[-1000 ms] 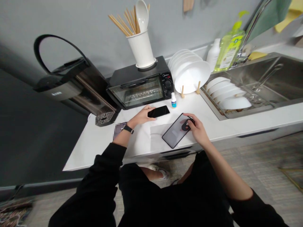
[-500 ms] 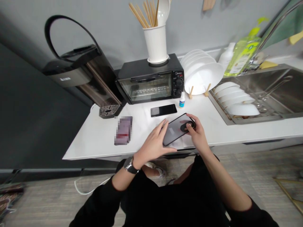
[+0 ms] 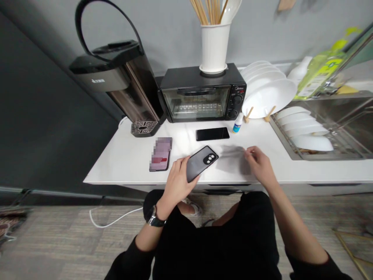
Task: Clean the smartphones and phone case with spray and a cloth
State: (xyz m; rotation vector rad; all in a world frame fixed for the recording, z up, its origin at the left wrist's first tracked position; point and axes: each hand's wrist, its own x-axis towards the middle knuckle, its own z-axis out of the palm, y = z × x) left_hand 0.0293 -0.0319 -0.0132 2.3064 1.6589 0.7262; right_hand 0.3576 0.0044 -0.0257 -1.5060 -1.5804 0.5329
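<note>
My left hand [image 3: 178, 182] grips the lower left end of a phone [image 3: 201, 162], its grey back and dark oval camera block facing up. The phone is tilted over the front part of the white counter [image 3: 122, 163]. To the right of it, apart from the phone, my right hand [image 3: 260, 166] is closed, thumb and fingertips pinched together. I cannot make out anything between those fingertips. A black phone [image 3: 212, 133] lies flat behind. Left of my left hand lies another phone [image 3: 161, 153], purple on its blurred-out face. A small white bottle [image 3: 237, 123] with a blue label stands near the black phone.
A black toaster oven [image 3: 201, 102] stands at the back, bearing a white holder [image 3: 215, 46] of chopsticks. A water dispenser [image 3: 125, 85] is at the left. White plates [image 3: 271, 93] stand in a rack beside the sink [image 3: 349, 116], which holds bowls [image 3: 309, 130].
My right hand has left the phone's camera end and moved right. My left hand has closed round the phone and shifted left with it. The head view has turned slightly left.
</note>
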